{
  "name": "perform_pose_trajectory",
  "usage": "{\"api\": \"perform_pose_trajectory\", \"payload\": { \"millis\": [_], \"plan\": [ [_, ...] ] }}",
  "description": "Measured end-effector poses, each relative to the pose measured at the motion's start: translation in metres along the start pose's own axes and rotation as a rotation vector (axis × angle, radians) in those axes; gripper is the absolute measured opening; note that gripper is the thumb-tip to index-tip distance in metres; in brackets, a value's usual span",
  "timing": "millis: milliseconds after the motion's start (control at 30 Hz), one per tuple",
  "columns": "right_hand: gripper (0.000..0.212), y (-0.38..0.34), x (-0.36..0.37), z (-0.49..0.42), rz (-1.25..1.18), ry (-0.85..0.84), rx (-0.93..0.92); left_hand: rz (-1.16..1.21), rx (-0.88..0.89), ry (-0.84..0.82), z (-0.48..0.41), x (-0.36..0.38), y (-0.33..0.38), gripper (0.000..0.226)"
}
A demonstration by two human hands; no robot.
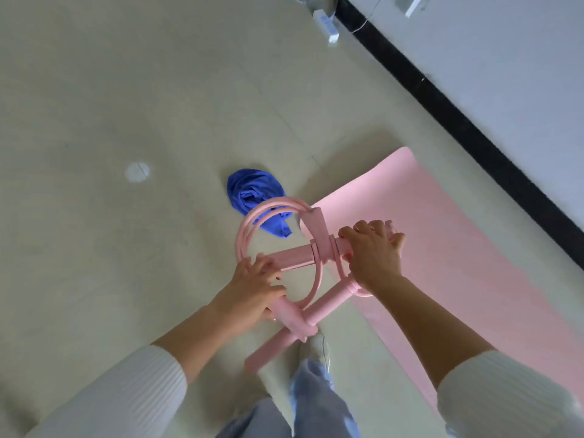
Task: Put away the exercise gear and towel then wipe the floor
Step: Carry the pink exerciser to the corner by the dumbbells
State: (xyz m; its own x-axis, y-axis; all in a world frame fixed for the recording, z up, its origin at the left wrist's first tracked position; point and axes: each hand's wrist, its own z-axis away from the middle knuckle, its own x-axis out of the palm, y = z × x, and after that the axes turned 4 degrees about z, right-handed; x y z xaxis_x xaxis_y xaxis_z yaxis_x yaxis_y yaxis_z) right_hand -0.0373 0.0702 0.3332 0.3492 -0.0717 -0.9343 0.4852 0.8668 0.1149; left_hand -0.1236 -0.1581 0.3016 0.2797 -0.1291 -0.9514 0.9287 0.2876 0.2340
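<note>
A pink pedal resistance puller (295,257) with looped tubes and two foam bars is held up in front of me, folded on itself. My right hand (374,252) grips the right end of its upper foam bar. My left hand (254,287) holds the left end of that bar and the lower bar together, fingers curled over them. A crumpled blue towel (254,196) lies on the floor just beyond the tubes. A pink exercise mat (442,248) lies flat on the floor to the right, under my right hand.
The pale tiled floor (126,105) stretches out to the left, with a white round mark (137,172). A black skirting strip (458,121) and white wall run diagonally at the right. A white power strip (327,25) lies at the top. My shoe (317,349) stands below the puller.
</note>
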Motion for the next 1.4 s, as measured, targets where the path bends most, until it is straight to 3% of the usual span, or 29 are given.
{"api": "perform_pose_trajectory", "payload": {
  "millis": [233,433,667,900,1033,1400],
  "plan": [
    [0.035,0.079,-0.159,0.185,-0.193,0.109,0.376,-0.028,0.289,0.042,0.027,-0.188,0.108,0.04],
    [0.034,0.141,-0.184,0.347,-0.299,0.203,0.642,-0.018,0.516,0.009,0.035,-0.243,0.22,0.031],
    [0.032,0.232,-0.14,0.531,-0.365,0.267,0.962,-0.162,0.876,-0.107,0.011,-0.233,0.416,0.026],
    [0.03,0.338,-0.077,0.748,-0.322,0.285,1.162,-0.29,1.051,-0.221,0.023,-0.194,0.664,0.033],
    [0.032,0.396,-0.045,0.862,-0.329,0.314,1.313,-0.329,1.175,-0.204,0.034,-0.174,0.805,0.034],
    [0.022,0.581,0.036,1.055,-0.319,0.331,1.623,-0.337,1.418,-0.271,-0.004,-0.118,1.131,0.034]
  ]
}}
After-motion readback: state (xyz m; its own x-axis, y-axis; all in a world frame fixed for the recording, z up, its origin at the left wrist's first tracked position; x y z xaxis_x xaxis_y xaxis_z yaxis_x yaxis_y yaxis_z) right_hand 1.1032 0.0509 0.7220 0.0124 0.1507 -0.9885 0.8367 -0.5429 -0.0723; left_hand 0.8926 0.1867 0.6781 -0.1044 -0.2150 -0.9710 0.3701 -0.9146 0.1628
